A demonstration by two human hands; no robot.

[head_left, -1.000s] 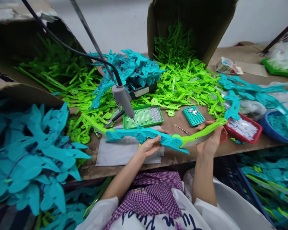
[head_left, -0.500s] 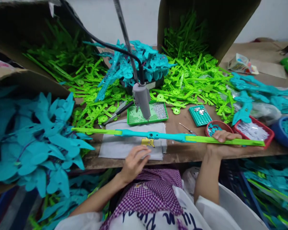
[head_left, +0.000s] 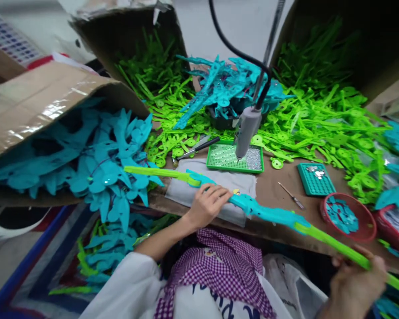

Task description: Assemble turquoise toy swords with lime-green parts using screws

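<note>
A long plastic piece (head_left: 272, 213) with a blue middle and lime-green arms slants across the front of the bench, its right end lower and nearer me. My left hand (head_left: 209, 204) is closed around its blue section, over the grey cloth (head_left: 182, 189). Farther right, my right hand (head_left: 361, 279) grips the green arm beyond the bench's front edge, slightly blurred. Just behind the piece hangs a grey power screwdriver (head_left: 248, 130), its tip above a green perforated tray (head_left: 234, 169) of small silver screws.
Lime-green parts (head_left: 306, 128) heap across the back. A cardboard box (head_left: 40, 110) spills blue parts (head_left: 109, 164) on the left. To the right lie a hand screwdriver (head_left: 292, 196), a teal tray (head_left: 306, 185) with silver discs, and a red bowl (head_left: 369, 223) of teal pieces.
My left hand has taken hold of the blue section. The piece has tilted, its right end coming down and toward me with my right hand. The view has swung left.
</note>
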